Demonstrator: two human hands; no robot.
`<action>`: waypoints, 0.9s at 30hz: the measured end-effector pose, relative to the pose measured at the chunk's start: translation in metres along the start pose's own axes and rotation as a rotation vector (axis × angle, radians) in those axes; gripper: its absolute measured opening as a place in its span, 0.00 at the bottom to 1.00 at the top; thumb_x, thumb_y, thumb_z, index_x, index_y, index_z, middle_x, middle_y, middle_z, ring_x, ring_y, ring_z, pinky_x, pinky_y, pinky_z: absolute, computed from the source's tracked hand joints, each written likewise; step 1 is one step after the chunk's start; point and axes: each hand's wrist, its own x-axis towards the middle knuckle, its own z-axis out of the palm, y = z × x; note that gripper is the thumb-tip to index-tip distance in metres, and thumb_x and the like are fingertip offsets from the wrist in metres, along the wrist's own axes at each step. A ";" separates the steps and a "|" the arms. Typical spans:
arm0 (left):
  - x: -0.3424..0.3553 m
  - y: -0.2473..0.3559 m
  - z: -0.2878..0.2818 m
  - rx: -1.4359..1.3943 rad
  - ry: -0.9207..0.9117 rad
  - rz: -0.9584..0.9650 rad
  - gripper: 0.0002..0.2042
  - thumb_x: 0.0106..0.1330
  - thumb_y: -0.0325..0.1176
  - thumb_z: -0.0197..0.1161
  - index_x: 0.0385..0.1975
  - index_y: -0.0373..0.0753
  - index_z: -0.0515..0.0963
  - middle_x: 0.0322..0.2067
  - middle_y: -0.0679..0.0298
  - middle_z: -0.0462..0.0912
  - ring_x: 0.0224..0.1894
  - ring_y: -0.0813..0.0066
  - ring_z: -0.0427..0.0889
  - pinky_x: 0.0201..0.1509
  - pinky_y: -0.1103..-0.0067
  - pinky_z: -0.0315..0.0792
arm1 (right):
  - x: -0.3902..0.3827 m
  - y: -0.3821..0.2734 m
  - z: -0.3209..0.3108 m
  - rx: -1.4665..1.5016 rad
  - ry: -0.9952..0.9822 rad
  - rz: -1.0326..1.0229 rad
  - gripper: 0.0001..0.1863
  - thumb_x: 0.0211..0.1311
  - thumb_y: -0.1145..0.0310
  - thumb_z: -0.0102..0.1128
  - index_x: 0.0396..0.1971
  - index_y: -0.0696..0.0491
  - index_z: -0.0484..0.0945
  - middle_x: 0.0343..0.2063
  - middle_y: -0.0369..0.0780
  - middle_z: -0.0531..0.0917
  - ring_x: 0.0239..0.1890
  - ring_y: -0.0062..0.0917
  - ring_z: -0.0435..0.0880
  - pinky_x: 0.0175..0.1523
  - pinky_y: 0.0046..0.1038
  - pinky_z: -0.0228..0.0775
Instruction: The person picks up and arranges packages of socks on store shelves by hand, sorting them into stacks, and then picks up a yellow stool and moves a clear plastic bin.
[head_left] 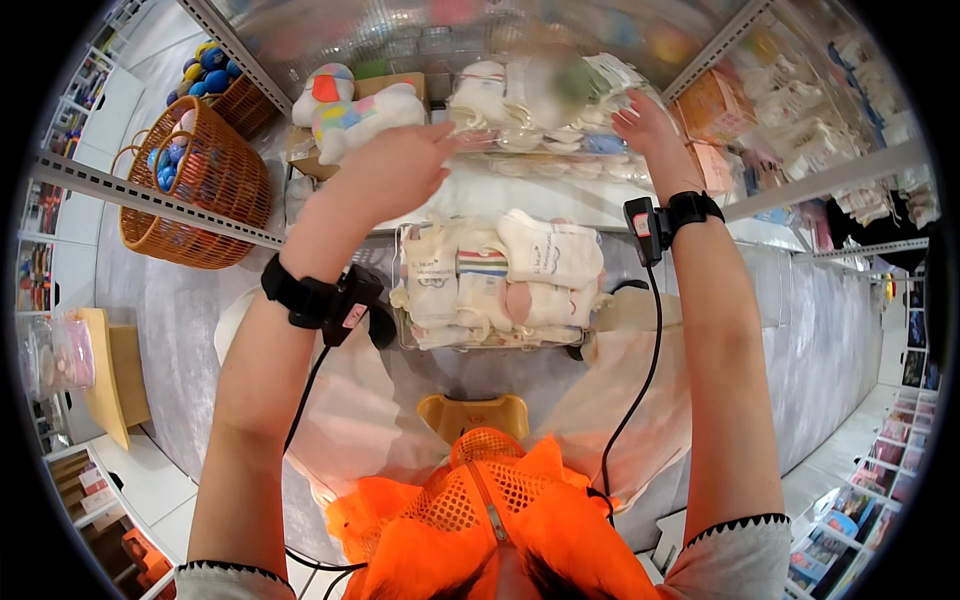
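Observation:
Over the shelf, my left hand (412, 165) reaches in from the left, fingers stretched toward the left end of a clear tray of packed white socks (490, 100). My right hand (645, 128) is at the right end of that row, its fingers apart beside the packets. Neither hand visibly grips anything, though whether the fingertips touch the tray I cannot tell. Below the shelf, in front of me, stands a clear bin (455, 345) heaped with folded white socks (550, 250), some with pink or striped parts.
White plush toys (370, 118) sit on the shelf's left side, by a cardboard box (405, 85). A wicker basket (205, 220) of coloured balls stands left, behind a perforated metal upright (150, 200). Boxes (715, 105) are at the right. A yellow stool (475, 412) is beneath me.

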 end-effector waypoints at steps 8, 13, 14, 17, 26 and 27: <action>0.007 0.007 0.002 0.032 -0.166 0.028 0.14 0.54 0.29 0.57 0.41 0.34 0.73 0.46 0.58 0.74 0.43 0.59 0.74 0.48 0.70 0.67 | 0.052 0.014 0.033 0.032 -0.024 0.209 0.37 0.50 0.60 0.63 0.55 0.56 0.52 0.48 0.48 0.63 0.51 0.41 0.66 0.54 0.40 0.62; 0.020 0.000 0.006 0.057 -0.142 0.032 0.14 0.55 0.30 0.57 0.42 0.35 0.72 0.45 0.59 0.74 0.43 0.60 0.74 0.49 0.71 0.66 | 0.077 0.010 0.048 0.092 0.057 0.255 0.18 0.53 0.61 0.59 0.41 0.52 0.67 0.37 0.43 0.71 0.38 0.32 0.68 0.38 0.31 0.67; 0.024 0.002 0.007 0.071 -0.170 0.021 0.14 0.55 0.30 0.57 0.42 0.36 0.72 0.45 0.59 0.74 0.44 0.60 0.74 0.49 0.71 0.66 | 0.083 0.008 0.045 0.149 0.034 0.269 0.15 0.53 0.63 0.59 0.37 0.53 0.68 0.33 0.41 0.72 0.35 0.28 0.67 0.33 0.27 0.66; 0.026 0.003 0.007 0.073 -0.209 0.007 0.14 0.55 0.30 0.56 0.42 0.37 0.72 0.45 0.60 0.74 0.44 0.60 0.74 0.49 0.71 0.66 | 0.081 0.010 0.041 0.320 -0.057 0.240 0.12 0.49 0.66 0.61 0.30 0.53 0.69 0.30 0.38 0.71 0.27 0.23 0.64 0.29 0.22 0.60; 0.027 0.006 -0.004 -0.064 -0.049 -0.030 0.17 0.56 0.32 0.56 0.45 0.35 0.70 0.46 0.58 0.73 0.46 0.58 0.72 0.49 0.71 0.67 | -0.013 -0.026 0.064 0.168 -0.156 0.115 0.14 0.48 0.67 0.53 0.37 0.52 0.70 0.39 0.39 0.74 0.41 0.29 0.72 0.47 0.31 0.62; 0.030 0.006 -0.008 -0.106 -0.008 -0.042 0.18 0.56 0.33 0.57 0.46 0.35 0.70 0.47 0.56 0.73 0.47 0.58 0.72 0.49 0.71 0.67 | -0.017 -0.032 0.062 0.161 -0.151 0.105 0.14 0.48 0.67 0.53 0.37 0.52 0.70 0.39 0.39 0.74 0.41 0.29 0.72 0.47 0.31 0.62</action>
